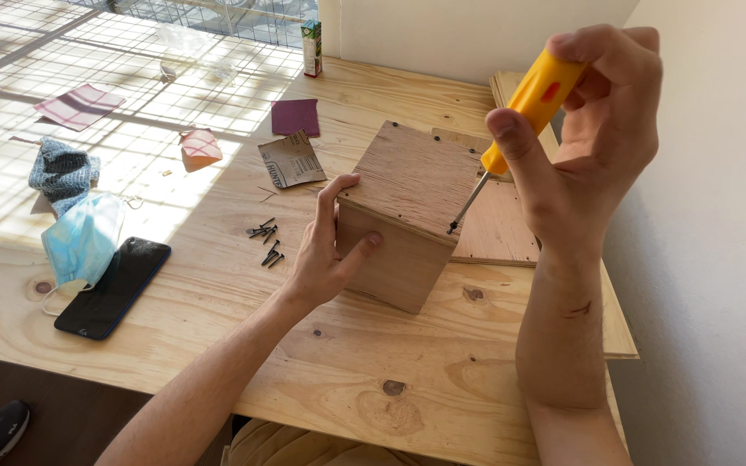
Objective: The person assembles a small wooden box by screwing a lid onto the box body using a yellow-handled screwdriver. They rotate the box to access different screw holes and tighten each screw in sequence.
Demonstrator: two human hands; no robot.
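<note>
A small plywood box (412, 203) stands on the wooden table (218, 345). My left hand (325, 246) grips its near left corner, fingers on the top edge and thumb on the front face. My right hand (593, 129) is raised above and to the right of the box, shut on a yellow-handled screwdriver (524, 108). The metal shaft slants down to the left, and its tip (452, 230) meets the box's top right corner.
Several dark screws (267, 242) lie left of the box. A black phone (114, 286) and a blue face mask (84, 237) sit at the left. Sandpaper pieces (291, 160), a plywood sheet (498, 229), a small carton (312, 47) and a white wall on the right.
</note>
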